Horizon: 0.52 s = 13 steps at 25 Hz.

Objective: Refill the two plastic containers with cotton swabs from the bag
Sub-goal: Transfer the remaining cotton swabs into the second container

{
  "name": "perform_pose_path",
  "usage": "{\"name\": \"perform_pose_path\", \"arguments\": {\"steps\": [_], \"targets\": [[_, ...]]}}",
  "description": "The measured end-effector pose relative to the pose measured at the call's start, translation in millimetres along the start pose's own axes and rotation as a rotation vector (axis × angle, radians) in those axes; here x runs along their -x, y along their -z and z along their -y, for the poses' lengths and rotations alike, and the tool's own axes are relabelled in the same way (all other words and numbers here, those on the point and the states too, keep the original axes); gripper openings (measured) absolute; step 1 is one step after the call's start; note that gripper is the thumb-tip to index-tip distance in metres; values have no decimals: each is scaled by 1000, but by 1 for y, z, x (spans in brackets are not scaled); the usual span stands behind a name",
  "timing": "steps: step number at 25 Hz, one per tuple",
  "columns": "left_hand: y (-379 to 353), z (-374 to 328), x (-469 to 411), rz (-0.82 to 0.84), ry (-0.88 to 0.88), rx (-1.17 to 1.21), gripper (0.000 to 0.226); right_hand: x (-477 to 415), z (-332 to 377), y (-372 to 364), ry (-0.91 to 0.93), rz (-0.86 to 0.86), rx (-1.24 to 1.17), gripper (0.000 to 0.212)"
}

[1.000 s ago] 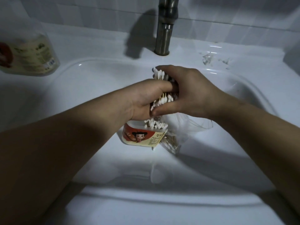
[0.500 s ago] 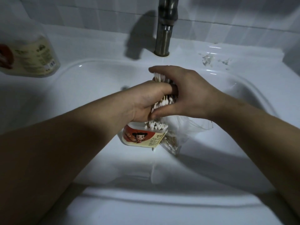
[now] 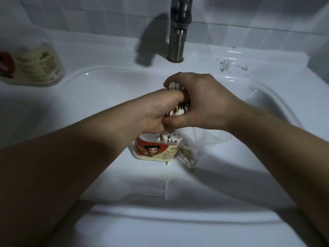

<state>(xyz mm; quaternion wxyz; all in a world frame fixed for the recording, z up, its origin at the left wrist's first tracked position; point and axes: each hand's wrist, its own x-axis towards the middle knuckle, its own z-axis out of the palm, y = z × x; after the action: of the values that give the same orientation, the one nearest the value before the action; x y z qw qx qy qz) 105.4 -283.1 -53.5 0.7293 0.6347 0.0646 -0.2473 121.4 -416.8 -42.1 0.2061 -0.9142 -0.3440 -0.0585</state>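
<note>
Sink (image 3: 106, 90) centre, hands (image 3: 156, 111) (image 3: 204, 104) seemingly gripping swabs (image 3: 178, 112) above container (image 3: 153, 150)

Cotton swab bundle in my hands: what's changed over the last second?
The bundle of white-tipped wooden cotton swabs sank slightly toward the open cartoon-labelled plastic container, and the right hand curled its fingers over the upper tips. Both hands keep gripping; left hand, container and clear plastic bag stayed put.

My left hand (image 3: 156, 111) and right hand (image 3: 201, 104) are bare; my left forearm (image 3: 80, 157) and right forearm (image 3: 276, 139) are uncovered too.
</note>
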Motion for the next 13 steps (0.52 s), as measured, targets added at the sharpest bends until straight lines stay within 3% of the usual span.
{"name": "perform_pose_path", "arguments": {"steps": [4,6,8,10,13], "targets": [[4,-1,-5,-84,-33,-4,18,5,-6,8,-67,95,-49,113],[9,-2,-8,-202,-64,10,11,7,-10,11,-87,77,-71,112],[12,-5,-11,-280,-109,41,9,8,-11,12,-75,-15,-87,85],[14,-7,-13,-329,-157,61,7,8,-10,15,-25,-79,-97,43],[17,-6,-14,-353,-211,40,11,11,-5,18,-2,168,12,12]]}}
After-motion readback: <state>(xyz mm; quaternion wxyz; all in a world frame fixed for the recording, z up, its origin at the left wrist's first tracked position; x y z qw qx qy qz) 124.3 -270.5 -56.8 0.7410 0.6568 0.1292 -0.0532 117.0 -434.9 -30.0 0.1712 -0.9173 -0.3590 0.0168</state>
